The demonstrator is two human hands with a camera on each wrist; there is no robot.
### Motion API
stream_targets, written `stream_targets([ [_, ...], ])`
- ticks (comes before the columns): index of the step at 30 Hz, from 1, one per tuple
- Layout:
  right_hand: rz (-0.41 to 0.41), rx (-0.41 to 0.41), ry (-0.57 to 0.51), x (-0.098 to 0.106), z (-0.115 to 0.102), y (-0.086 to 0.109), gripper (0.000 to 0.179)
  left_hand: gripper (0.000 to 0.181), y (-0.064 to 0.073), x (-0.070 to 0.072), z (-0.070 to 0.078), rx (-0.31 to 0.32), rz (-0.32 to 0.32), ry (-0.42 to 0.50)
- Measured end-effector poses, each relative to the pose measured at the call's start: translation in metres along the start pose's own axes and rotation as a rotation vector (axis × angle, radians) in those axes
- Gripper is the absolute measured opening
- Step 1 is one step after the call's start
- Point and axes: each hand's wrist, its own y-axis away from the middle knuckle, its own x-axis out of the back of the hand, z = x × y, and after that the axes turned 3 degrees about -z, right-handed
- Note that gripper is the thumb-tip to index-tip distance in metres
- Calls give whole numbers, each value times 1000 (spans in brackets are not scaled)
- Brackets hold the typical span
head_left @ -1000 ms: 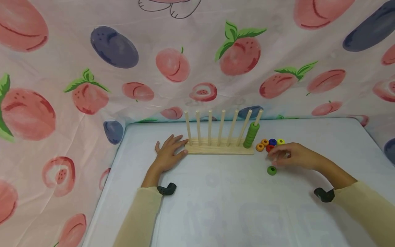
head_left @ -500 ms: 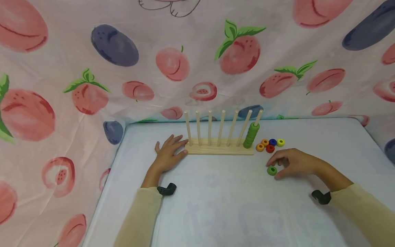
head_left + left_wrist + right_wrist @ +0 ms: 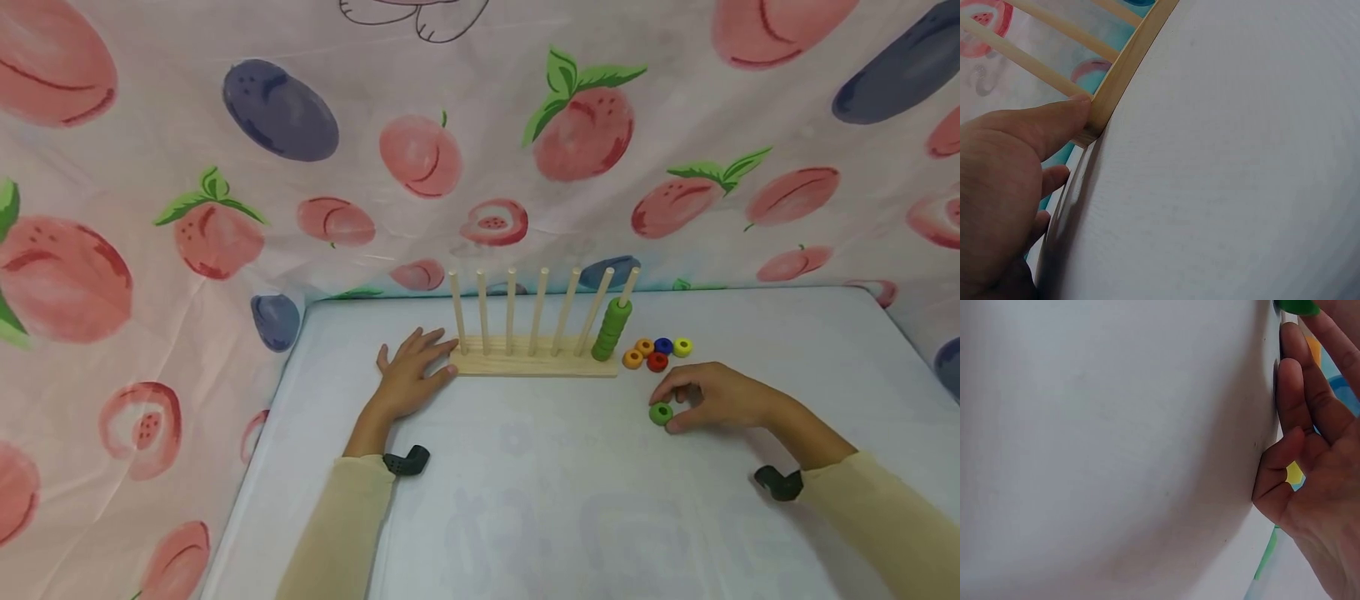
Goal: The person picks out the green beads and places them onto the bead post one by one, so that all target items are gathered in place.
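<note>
On the white table, a wooden peg stand (image 3: 532, 362) carries a row of upright pegs, and green beads (image 3: 611, 329) fill most of the rightmost one. The left hand (image 3: 408, 375) rests at the stand's left end, fingers spread and fairly straight; its thumb (image 3: 1063, 122) touches the corner of the base in the left wrist view. To the right of the stand, the right hand (image 3: 712, 396) pinches a loose green bead (image 3: 661, 414) between thumb and forefinger, low over the table. Only a sliver of that green bead (image 3: 1299, 306) shows in the right wrist view.
Behind the right hand lies a small cluster of loose beads: orange beads (image 3: 632, 358), a red bead (image 3: 657, 362), a blue bead (image 3: 663, 345) and a yellow bead (image 3: 682, 347). A fruit-print cloth (image 3: 480, 150) hangs behind the table (image 3: 525, 500) and along its left side.
The right hand has moved forward toward the person, away from the bead cluster, and its thumb and forefinger have closed on the green bead. The left hand and stand have stayed put.
</note>
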Motion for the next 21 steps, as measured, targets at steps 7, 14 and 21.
stream_targets([
  [7, 11, -13, -1, 0, 1, 0, 34, 52, 0, -1, 0, 9, 1, -1],
  [14, 16, -38, -34, 4, -4, -1, 33, 52, 1, -1, 0, 7, 3, 6],
  [21, 54, -67, -44, 12, -12, -1, 33, 52, 0, -1, 1, 4, 4, -6],
])
